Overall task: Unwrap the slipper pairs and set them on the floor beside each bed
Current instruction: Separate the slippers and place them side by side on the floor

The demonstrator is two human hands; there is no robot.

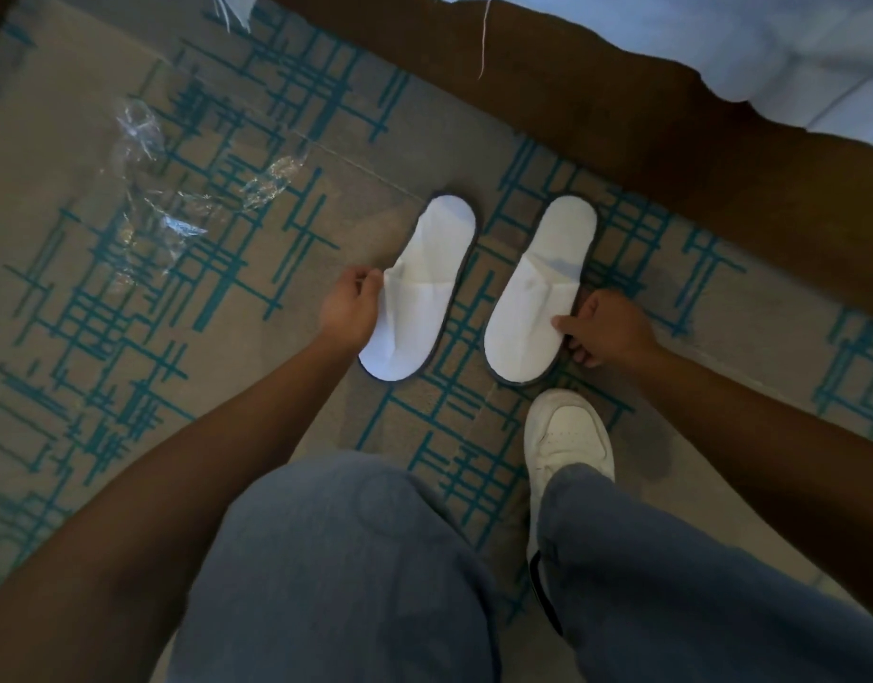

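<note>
Carpeted floor (79,91): tan with teal crosshatch lines, fills most of the head view.
Bed (696,140): brown base runs diagonally from 12 to 3 o'clock; pale bedding (819,37) hangs over its upper edge at 1–2 o'clock.
Person's legs in grey trousers (355,559) at 6 o'clock; white shoe (565,436) on the floor at about 5 o'clock, just below the right slipper.
Both forearms reach in from 7 and 4 o'clock toward centre.
Clear plastic wrapper (178,204): crumpled, lying on the carpet at 10 o'clock, well apart from the slippers.
Left slipper (419,293) and right slipper (538,293): white with dark sole edge, flat on the floor at frame centre, side by side, not touching, beside the bed base, open ends toward 12 o'clock.
Left hand (350,303): fingers pinch the outer edge of the left slipper's upper.
Right hand (607,327): thumb lies on the right slipper's outer edge, fingers curled at its sole rim; grasping it
</note>
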